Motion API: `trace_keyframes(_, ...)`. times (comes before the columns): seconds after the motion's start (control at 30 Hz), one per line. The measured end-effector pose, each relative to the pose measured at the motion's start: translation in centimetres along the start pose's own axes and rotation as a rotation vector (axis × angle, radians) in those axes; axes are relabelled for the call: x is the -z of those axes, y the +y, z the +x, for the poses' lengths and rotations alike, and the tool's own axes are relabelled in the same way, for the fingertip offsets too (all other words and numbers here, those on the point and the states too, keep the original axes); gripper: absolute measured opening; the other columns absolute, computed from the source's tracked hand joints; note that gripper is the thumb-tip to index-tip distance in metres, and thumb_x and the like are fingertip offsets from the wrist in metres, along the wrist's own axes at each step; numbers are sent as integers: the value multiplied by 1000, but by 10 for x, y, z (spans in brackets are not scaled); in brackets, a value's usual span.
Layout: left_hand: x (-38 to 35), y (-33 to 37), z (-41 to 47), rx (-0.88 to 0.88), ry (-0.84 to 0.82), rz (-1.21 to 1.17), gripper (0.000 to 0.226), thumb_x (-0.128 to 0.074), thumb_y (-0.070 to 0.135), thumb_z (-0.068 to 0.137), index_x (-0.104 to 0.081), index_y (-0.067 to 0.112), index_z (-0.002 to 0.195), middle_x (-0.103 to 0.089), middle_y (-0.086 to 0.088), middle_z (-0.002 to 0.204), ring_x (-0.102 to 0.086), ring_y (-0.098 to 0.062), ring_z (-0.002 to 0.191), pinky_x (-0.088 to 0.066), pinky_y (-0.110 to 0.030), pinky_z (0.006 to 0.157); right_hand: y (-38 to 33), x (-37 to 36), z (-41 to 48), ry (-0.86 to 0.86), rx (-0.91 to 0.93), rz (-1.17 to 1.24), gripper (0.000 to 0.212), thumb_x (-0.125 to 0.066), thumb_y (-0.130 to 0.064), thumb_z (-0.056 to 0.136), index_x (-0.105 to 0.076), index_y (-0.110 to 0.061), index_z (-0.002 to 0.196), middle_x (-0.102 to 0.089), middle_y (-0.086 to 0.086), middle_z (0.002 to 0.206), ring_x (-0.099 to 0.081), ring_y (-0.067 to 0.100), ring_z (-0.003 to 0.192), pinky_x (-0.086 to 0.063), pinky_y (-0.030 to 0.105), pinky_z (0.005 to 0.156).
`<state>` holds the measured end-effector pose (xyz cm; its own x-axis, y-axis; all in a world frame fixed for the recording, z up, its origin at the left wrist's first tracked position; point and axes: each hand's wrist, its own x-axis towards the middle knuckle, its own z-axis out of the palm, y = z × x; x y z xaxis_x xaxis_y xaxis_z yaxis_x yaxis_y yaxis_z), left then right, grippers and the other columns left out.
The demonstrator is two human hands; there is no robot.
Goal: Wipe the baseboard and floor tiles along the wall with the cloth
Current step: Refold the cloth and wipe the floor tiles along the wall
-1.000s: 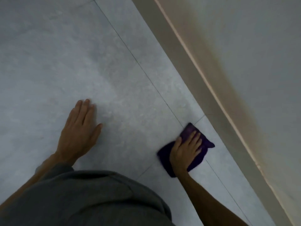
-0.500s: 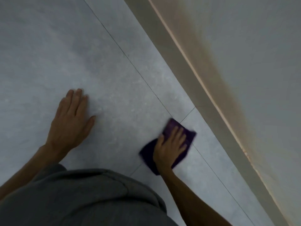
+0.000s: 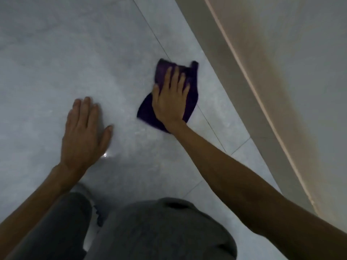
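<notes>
While the left hand (image 3: 84, 132) lies flat, fingers together, on the floor (image 3: 56, 62), the right hand (image 3: 171, 99) presses flat, fingers spread, on the cloth (image 3: 191, 91), near the baseboard (image 3: 216, 62). Grey trousers (image 3: 159, 231) fill the lower frame.

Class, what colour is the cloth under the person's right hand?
Dark purple: the folded fabric cloth shows best in the head view, the only one.

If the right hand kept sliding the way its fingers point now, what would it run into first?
The right hand lies flat on the purple cloth, fingers pointing up the frame and slightly toward the wall. Beyond the cloth lies only bare floor tile, then probably the baseboard near the frame's top, though the angle is hard to judge.
</notes>
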<state>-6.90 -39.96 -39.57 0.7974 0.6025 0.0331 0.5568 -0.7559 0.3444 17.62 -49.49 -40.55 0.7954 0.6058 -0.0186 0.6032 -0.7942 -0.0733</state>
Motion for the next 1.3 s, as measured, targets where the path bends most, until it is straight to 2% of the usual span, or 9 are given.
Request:
trace_keyframes(0.1, 3, -14, -14, 53, -20, 20, 71, -38, 49, 102, -27, 0, 152, -24, -26, 161, -16, -40, 152, -15, -48, 125, 51, 4, -116, -208, 236, 72, 65, -29, -43, 106, -22, -8, 161, -23, 15, 167, -19, 33, 155, -14, 57, 125)
trace_keyframes(0.27, 9, -22, -10, 100, -19, 29, 71, -37, 51, 100, -27, 2, 152, -22, -24, 162, -13, -38, 153, -15, -49, 125, 117, 25, -114, -116, -714, 82, 71, -24, -47, 106, -15, -4, 161, -18, 19, 168, -17, 41, 154, -14, 61, 123)
trace_keyframes(0.33, 12, -19, 0, 97, -39, 7, 70, -37, 49, 100, -29, 0, 151, -23, -25, 162, -14, -40, 153, -15, -51, 124, 103, 29, -34, -34, -805, 56, 69, -26, -48, 108, -15, -5, 162, -16, 17, 169, -16, 38, 155, -15, 60, 123)
trace_keyframes(0.53, 29, -48, -26, 265, -82, 17, 73, -31, 52, 101, -25, 2, 154, -16, -22, 164, -8, -36, 155, -12, -54, 125, -52, 7, 127, -2, -297, 62, 71, -20, -52, 107, -16, -8, 162, -18, 14, 169, -17, 34, 155, -14, 58, 124)
trace_keyframes(0.63, 35, -52, -30, 312, -107, 3, 74, -32, 51, 100, -25, 1, 154, -17, -23, 164, -10, -37, 154, -13, -56, 125, -100, 0, 76, -70, 185, 10, 73, -20, -53, 104, -23, -8, 161, -26, 15, 166, -25, 35, 152, -18, 57, 123)
trace_keyframes(0.73, 38, -50, -32, 363, -128, -15, 76, -32, 52, 99, -24, 2, 154, -15, -22, 165, -9, -36, 154, -12, -55, 125, -50, -3, -23, -204, 593, 36, 67, -33, -49, 105, -25, -12, 161, -24, 12, 167, -20, 33, 154, -16, 56, 124)
trace_keyframes(1.0, 44, -69, -18, 274, -138, -65, 76, -29, 54, 99, -23, 4, 156, -17, -14, 165, -11, -28, 155, -14, -51, 125, -9, 23, 148, -117, -27, 11, 69, -27, -48, 107, -15, -7, 162, -19, 15, 168, -20, 36, 153, -18, 60, 122)
trace_keyframes(1.13, 40, -69, -30, 253, -146, -56, 73, -29, 52, 100, -25, 4, 155, -20, -13, 165, -13, -27, 154, -16, -49, 125, -114, 20, 240, -120, 56, 27, 69, -20, -49, 108, -7, -9, 163, -10, 13, 170, -12, 35, 156, -11, 59, 124)
trace_keyframes(1.3, 40, -84, -26, 289, -131, -15, 71, -28, 51, 101, -22, 6, 156, -17, -11, 166, -10, -26, 155, -13, -48, 126, -224, 3, 185, -98, 551, -10, 71, -18, -53, 105, -16, -13, 163, -19, 11, 169, -21, 36, 153, -16, 59, 123)
